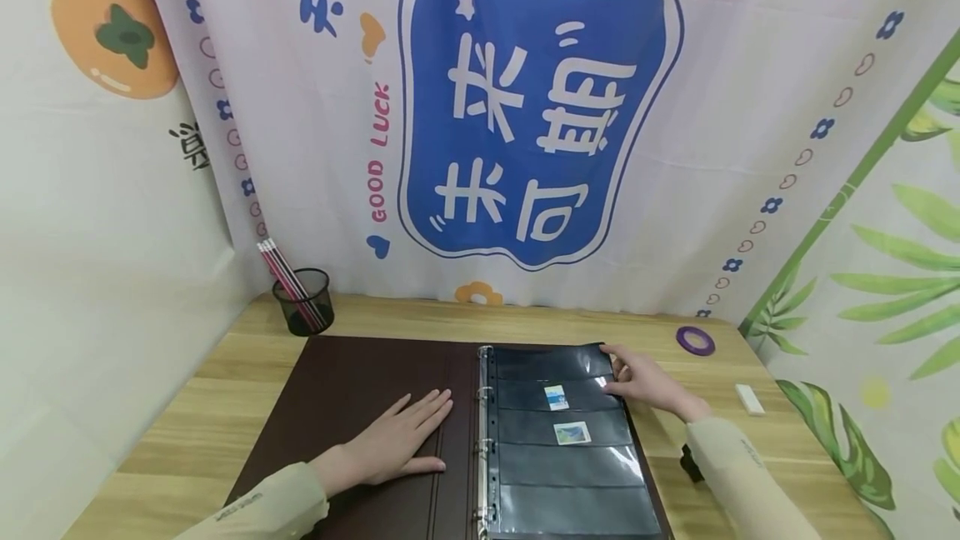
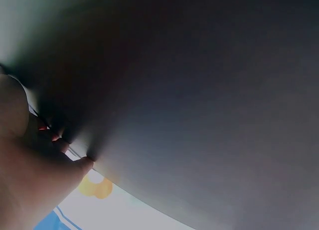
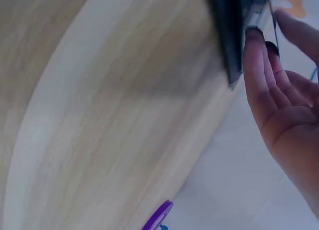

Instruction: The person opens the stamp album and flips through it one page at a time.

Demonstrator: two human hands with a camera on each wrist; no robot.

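An open ring binder with a dark brown cover (image 1: pixel 341 382) lies on the table, metal rings (image 1: pixel 483 444) down its middle. On its right side is a black pocket page (image 1: pixel 570 465) with rows of clear strips. Two small stamps sit in it: a blue-and-white stamp (image 1: pixel 557 397) and, one row lower, a green-blue stamp (image 1: pixel 572 433). My left hand (image 1: pixel 397 440) rests flat on the inside of the left cover, fingers spread. At the page's upper right corner, my right hand (image 1: pixel 645 382) pinches the sheet's edge, thumb and fingers on either side in the right wrist view.
Behind the binder's left side stands a black mesh cup (image 1: pixel 303 307) of pencils. A purple tape roll (image 1: pixel 695 341) and a white eraser-like block (image 1: pixel 749 399) lie to the right. A small black object (image 1: pixel 691 463) shows beside my right sleeve. A printed curtain hangs behind the table.
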